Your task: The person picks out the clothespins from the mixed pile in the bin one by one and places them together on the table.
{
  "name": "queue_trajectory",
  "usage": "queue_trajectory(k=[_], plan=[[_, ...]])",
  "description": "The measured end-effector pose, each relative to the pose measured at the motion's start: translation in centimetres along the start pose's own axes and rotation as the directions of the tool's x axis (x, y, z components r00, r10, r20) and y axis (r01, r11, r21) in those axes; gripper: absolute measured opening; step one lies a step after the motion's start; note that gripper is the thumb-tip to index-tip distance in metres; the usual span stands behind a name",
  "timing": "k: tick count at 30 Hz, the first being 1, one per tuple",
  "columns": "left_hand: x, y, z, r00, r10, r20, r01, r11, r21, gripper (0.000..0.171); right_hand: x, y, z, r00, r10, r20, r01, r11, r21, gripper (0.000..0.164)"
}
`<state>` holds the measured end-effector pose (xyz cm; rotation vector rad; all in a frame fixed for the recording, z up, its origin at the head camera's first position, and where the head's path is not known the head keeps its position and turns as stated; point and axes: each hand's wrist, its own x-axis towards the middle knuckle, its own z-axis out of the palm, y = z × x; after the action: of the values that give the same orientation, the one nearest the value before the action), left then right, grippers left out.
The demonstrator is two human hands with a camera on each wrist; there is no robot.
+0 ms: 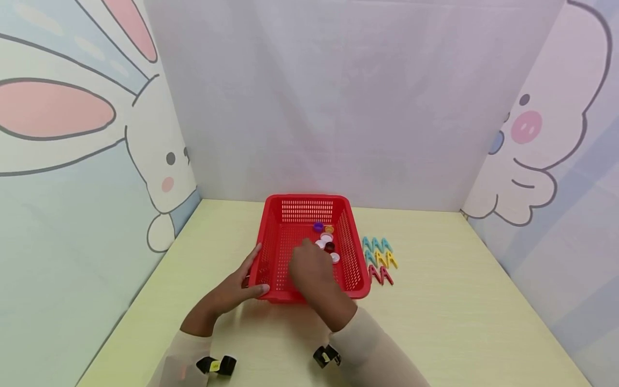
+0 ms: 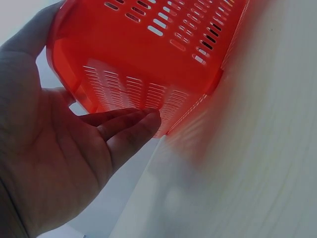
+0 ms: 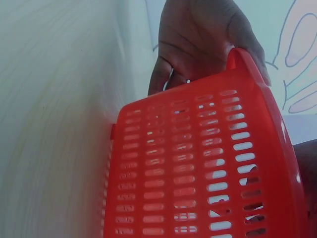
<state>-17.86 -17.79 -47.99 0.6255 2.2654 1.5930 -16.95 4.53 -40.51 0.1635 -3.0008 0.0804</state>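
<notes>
A red plastic basket (image 1: 307, 198) with slotted walls stands on the table. My left hand (image 1: 232, 293) grips its near left corner, the thumb over the rim and the fingers along the outer wall, as the left wrist view shows too. Over the near rim my right hand (image 1: 313, 269) reaches down into the basket; its fingertips are hidden, so I cannot tell whether they hold anything. Just beyond it lie several small round caps: a purple cap (image 1: 318, 227), an orange cap (image 1: 329, 229), a dark cap (image 1: 330, 247) and white caps (image 1: 335, 258).
Right of the basket, clothespins lie in rows on the table (image 1: 450, 279): blue clothespins (image 1: 376, 243), yellow clothespins (image 1: 386, 259) and red clothespins (image 1: 381, 274). A plain pale wall (image 1: 329, 107) stands behind, and cartoon-printed walls (image 1: 72, 242) flank both sides.
</notes>
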Motion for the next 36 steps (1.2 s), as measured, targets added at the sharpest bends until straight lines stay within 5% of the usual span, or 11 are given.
queue_trajectory(k=[5,10,20,27,31,36], plan=[[0.0,0.1,0.1,1.000,0.005,-0.001,-0.005,1.000,-0.004,0.119,-0.4,0.9,-0.3,0.999,0.015,-0.044,-0.013,0.999,0.039,0.031],[0.1,0.0,0.1,1.000,0.008,-0.005,-0.008,1.000,0.002,0.120,-1.1,2.3,-1.0,0.993,-0.017,-0.120,0.025,0.998,0.065,0.046],[0.3,0.0,0.0,1.000,0.010,-0.014,-0.009,1.000,0.010,0.120,-2.3,5.3,-2.7,0.950,-0.046,-0.308,0.089,0.988,0.127,0.047],[0.2,-0.3,0.3,1.000,-0.005,-0.015,0.005,1.000,-0.010,0.123,-3.6,8.1,-2.0,0.924,-0.021,-0.381,0.085,0.985,0.152,0.054],[0.2,-0.2,0.3,1.000,-0.018,-0.017,0.018,1.000,-0.023,0.122,-4.2,10.2,-1.2,0.899,-0.008,-0.438,0.091,0.982,0.167,0.057],[0.3,-0.1,0.2,1.000,-0.003,-0.017,0.003,1.000,-0.023,0.122,-4.8,12.8,-0.5,0.840,-0.041,-0.541,0.134,0.982,0.133,0.052]])
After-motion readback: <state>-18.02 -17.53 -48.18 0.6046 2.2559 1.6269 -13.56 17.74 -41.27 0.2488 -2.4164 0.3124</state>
